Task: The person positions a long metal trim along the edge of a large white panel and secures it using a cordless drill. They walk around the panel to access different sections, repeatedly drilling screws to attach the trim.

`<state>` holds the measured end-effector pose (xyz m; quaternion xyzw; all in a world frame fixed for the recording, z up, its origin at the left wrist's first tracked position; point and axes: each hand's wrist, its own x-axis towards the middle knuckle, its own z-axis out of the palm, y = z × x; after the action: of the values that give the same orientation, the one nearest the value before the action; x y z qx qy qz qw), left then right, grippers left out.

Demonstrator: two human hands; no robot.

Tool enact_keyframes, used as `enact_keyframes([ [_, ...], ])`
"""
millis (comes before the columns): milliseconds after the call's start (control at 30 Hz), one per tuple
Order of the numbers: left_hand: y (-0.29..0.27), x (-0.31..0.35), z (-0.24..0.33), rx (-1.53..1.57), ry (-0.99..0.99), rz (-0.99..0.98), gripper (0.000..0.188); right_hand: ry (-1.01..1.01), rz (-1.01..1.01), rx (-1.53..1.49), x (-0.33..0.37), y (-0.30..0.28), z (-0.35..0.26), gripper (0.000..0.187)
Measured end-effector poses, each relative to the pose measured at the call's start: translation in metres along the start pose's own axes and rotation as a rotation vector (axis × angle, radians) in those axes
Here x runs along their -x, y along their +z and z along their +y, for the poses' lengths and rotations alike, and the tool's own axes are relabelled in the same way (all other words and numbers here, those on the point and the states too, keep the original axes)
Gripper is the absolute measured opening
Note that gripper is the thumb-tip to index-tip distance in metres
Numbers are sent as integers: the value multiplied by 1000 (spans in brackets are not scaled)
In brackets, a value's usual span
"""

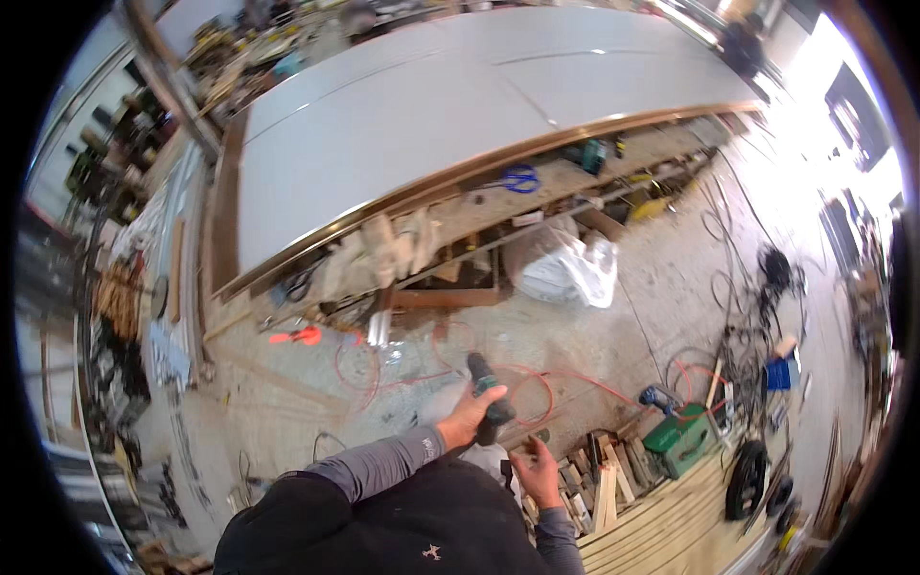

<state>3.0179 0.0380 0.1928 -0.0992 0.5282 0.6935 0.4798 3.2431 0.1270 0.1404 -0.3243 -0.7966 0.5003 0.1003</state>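
One cordless drill (486,393) gripped by left hand (470,418), right hand (539,470) fingers loosely spread, one red cable (537,383) on floor

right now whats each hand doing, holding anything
Left hand: closed around the grip of a dark power drill.
Right hand: open, fingers loosely curled, holding nothing that shows.

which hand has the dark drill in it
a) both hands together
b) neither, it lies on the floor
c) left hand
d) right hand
c) The left hand is wrapped around the grip of the dark drill, while the right hand is open and apart from it.
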Motion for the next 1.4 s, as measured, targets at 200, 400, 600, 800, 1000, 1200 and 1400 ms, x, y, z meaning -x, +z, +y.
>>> enact_keyframes([
  [200,-45,36,10,23,-276,-221,60,-138,-239,-105,-39,37,-95,60],
  [400,-54,69,64,-86,-342,-202,65,-86,-365,-278,-50,70,-106,43],
  [600,-107,37,73,-24,-200,-212,43,-68,-118,-202,-26,81,-165,59],
  [800,-105,14,89,349,-315,-131,35,-224,-69,-86,-22,95,-148,66],
  [1000,-89,-11,79,306,-340,-37,38,-210,21,-169,-10,81,-165,70],
  [1200,-101,-18,92,195,-338,-95,45,-293,36,-184,-24,92,-169,79],
  [1400,-63,-25,65,-1218,757,-769,77,-139,135,-216,1,50,-137,83],
])
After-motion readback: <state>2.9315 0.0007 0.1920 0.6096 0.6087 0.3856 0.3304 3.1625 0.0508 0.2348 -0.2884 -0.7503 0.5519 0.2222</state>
